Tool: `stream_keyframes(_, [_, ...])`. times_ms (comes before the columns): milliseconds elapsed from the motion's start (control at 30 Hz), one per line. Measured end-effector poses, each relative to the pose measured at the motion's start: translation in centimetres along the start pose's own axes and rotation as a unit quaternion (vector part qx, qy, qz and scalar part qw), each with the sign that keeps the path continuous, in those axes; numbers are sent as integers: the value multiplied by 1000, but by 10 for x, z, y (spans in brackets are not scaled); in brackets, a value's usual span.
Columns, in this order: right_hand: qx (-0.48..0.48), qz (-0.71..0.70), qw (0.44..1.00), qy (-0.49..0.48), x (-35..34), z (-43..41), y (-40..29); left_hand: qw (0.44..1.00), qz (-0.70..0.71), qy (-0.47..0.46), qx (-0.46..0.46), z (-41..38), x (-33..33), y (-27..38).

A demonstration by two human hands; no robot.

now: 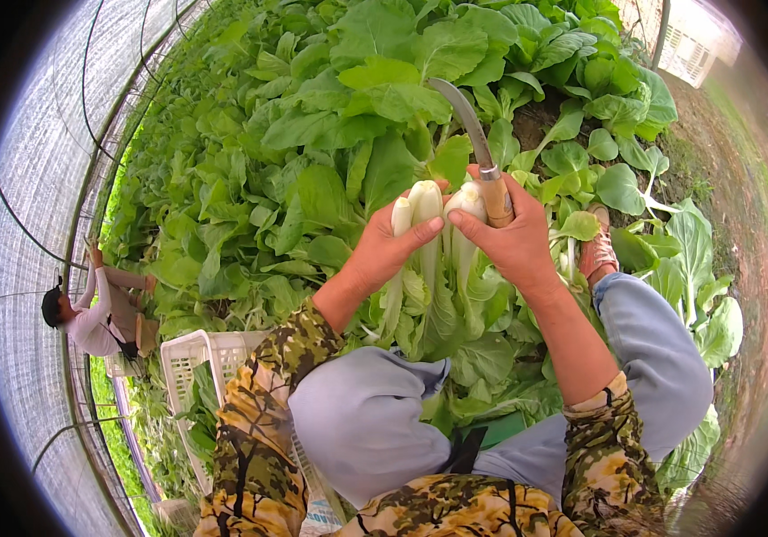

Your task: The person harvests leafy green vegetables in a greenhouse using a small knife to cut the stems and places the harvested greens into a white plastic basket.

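Observation:
My left hand (380, 248) is closed around cut leafy greens (426, 201), their pale stem ends pointing up and leaves hanging down. Beside it, my right hand (525, 235) grips the wooden handle of a sickle (470, 124) and, with the thumb, another white-stemmed plant (464, 201). The sickle's curved metal blade points up and away from me, over the growing leaves. Both bunches nearly touch, stem ends side by side. Below the hands, loose leaves (488, 359) lie between my knees. Some of my fingers are hidden behind the stems.
Dense leafy greens (250, 194) grow ahead and leftward. A white plastic crate (172, 362) holding leaves stands by my left knee. Another person (92, 329) crouches at far left beside the netting wall (28, 201). A dirt path (753, 221) runs along the right, with a pale crate (685, 54) beyond.

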State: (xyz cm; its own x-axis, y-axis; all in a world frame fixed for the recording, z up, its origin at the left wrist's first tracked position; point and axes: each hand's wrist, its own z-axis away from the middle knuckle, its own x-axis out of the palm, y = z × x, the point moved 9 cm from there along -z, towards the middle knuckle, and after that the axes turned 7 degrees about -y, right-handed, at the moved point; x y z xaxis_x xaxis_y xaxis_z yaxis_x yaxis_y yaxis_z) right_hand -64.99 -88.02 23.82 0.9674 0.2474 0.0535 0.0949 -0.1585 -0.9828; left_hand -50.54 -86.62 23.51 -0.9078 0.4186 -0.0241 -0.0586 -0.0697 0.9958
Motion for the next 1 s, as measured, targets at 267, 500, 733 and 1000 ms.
stream_keyframes(267, [-12,4,1000,26,-7,0,0,1000,13,-18,-21,-2,3,-5])
stream_keyframes(500, [-13,-45,998,-39,1,-8,-5,996,74,-47,-17,-6,10,-16])
stream_keyframes(733, [-14,-20,996,-89,3,-35,-16,991,128,-14,-28,-15,1,-16])
stream_keyframes(1000, [7,-90,984,-151,8,-39,-15,978,175,-91,-68,-16,6,-22])
